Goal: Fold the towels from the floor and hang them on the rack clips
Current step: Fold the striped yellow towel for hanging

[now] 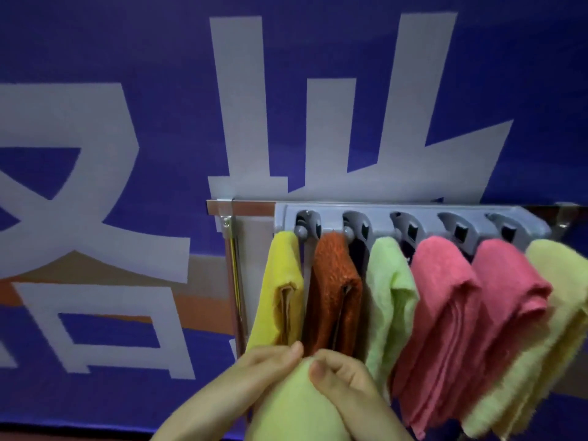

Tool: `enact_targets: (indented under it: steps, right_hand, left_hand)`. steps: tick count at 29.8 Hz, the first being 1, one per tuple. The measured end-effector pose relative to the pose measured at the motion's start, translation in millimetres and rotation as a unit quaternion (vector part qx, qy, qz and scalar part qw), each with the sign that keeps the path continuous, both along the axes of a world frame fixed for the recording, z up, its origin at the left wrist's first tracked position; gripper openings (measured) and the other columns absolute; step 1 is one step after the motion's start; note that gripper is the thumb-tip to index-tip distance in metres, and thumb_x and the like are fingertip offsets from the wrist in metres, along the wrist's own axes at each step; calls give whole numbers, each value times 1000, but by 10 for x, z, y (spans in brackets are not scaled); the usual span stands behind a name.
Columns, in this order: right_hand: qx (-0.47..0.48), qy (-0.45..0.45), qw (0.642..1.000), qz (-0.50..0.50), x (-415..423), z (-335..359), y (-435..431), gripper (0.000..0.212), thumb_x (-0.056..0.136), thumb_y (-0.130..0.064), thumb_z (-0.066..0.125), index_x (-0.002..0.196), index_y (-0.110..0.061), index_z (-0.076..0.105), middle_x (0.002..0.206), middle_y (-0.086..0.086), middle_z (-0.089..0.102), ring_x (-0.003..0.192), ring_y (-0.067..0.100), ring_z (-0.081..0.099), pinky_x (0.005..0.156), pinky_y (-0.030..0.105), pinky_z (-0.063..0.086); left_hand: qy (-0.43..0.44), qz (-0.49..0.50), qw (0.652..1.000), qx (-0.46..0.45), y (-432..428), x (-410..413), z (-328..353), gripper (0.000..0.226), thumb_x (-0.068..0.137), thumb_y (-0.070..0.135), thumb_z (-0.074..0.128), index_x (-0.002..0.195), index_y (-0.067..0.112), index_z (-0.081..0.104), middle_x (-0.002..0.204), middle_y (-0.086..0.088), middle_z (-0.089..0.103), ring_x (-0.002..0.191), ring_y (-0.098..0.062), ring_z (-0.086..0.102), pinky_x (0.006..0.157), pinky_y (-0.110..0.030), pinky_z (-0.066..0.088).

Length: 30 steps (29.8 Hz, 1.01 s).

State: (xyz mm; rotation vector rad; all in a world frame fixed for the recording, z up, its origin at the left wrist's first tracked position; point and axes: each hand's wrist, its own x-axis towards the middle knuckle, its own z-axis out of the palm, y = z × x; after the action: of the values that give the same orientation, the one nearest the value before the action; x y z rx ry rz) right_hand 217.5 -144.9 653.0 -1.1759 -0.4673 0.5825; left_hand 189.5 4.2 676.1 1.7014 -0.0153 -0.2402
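Head view, close to the wall. Grey clip rack point(413, 218) is mounted on a blue banner point(127, 58) with big white characters. Six folded towels hang from it, left to right: yellow towel point(283, 281), orange towel point(334, 288), light green towel point(391, 297), first pink towel point(442, 307), second pink towel point(509, 297), pale yellow towel point(556, 329) at the right edge, partly cut off by the frame. Neighbouring towels overlap or touch toward the right. Bottom centre, both hands hold a seventh, yellow-green towel point(292, 405) just below the yellow and orange ones. Left hand point(270, 361) is pinched on its top edge, thumb and fingers closed on the fabric. Right hand point(337, 374) is likewise closed on the same edge, just beside the left, thumbs nearly touching. That towel is not in a clip.
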Motion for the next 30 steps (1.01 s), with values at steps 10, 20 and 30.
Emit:
enact_targets:
  steps: [10,20,30]
  right_hand:
    - [-106,1,990,-97,597,848,353,60,43,-68,70,70,-15,69,74,3,63,72,12,52,60,19,39]
    - [-96,34,944,-315,765,724,350,28,79,-8,65,52,-11,59,38,-5,47,43,-1,39,41,9,29]
    - [-83,-5,954,-288,1307,1066,755,27,89,-18,51,65,-21,62,63,-12,62,62,-5,54,63,7,42]
  left_hand:
    - [-36,76,995,-53,279,511,1041,35,92,7,41,59,11,51,41,8,52,41,4,45,43,-9,35]
    - [-23,34,999,-6,404,863,717,34,73,43,54,61,12,45,48,14,38,49,3,34,48,-13,27]
    - [-52,173,977,-112,517,1277,951,32,92,22,41,70,12,61,66,1,66,66,-8,60,60,-15,47]
